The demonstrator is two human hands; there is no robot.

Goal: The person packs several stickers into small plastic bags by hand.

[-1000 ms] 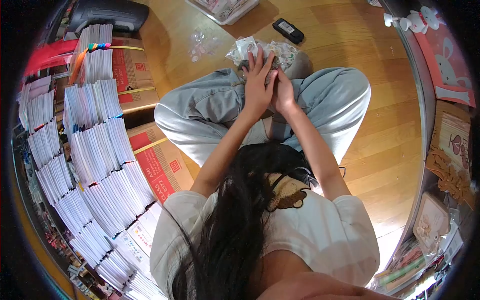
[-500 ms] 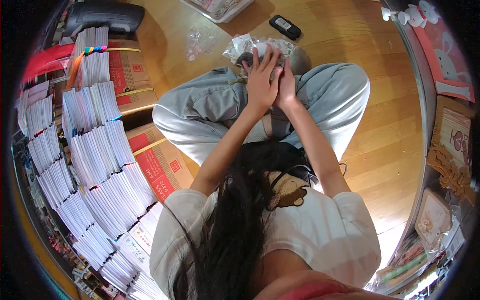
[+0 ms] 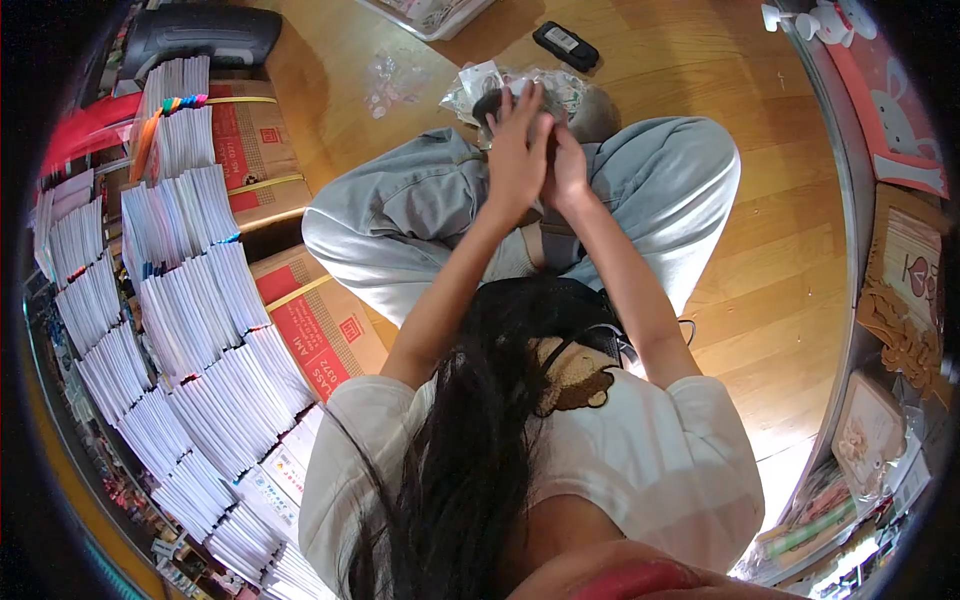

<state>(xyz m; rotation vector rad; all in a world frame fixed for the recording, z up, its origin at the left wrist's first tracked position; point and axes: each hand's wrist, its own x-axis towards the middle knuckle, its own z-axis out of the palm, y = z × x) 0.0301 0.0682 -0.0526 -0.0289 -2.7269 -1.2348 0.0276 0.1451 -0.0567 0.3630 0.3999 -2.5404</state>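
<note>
Over the crossed legs, my left hand lies with its fingers stretched out and slightly apart. My right hand is against its right side, palm turned inward and fingers extended, partly covered by the left. Whether anything small lies between the palms is hidden. Just beyond the fingertips are crinkled clear plastic bags with a white label. Grey rounded things show on both sides of the hands, one at the left and a larger one at the right.
Small clear pieces lie on the wooden floor. A black object with a label and a white tray are farther off. Stacked booklets and cardboard boxes stand left; a shelf edge with packaged goods runs along the right.
My left hand has shifted slightly down and left, and its fingers are closer together. My right hand has moved slightly down and left beside it. The view has shifted a little.
</note>
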